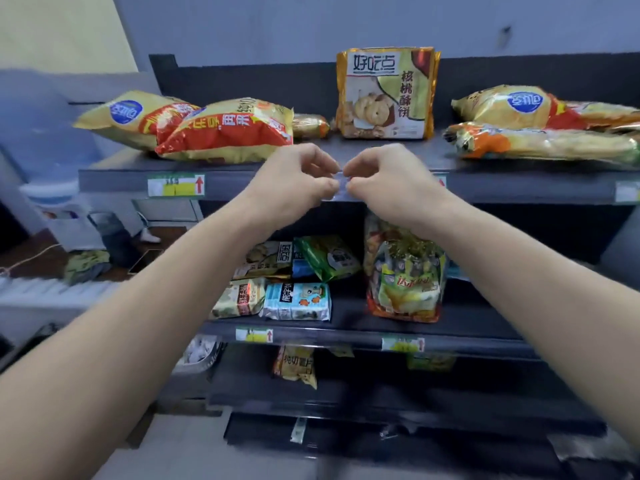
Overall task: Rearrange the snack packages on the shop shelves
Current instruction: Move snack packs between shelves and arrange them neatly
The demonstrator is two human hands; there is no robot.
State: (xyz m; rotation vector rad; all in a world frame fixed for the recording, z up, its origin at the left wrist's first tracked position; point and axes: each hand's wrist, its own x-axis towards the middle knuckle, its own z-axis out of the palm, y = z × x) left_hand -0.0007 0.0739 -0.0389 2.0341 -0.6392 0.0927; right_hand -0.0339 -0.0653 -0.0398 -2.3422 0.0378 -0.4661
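One view alone is given, taken from a wide-angle camera worn on the head and aimed forward and slightly down. The top shelf [235, 183] is seen closely from just above, the lower shelves [346, 332] more steeply

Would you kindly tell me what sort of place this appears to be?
Probably a small shop: tiered dark shelves, price tags on their front edges, and sealed snack bags lying on them.

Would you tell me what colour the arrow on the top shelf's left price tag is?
The arrow is red; head view.
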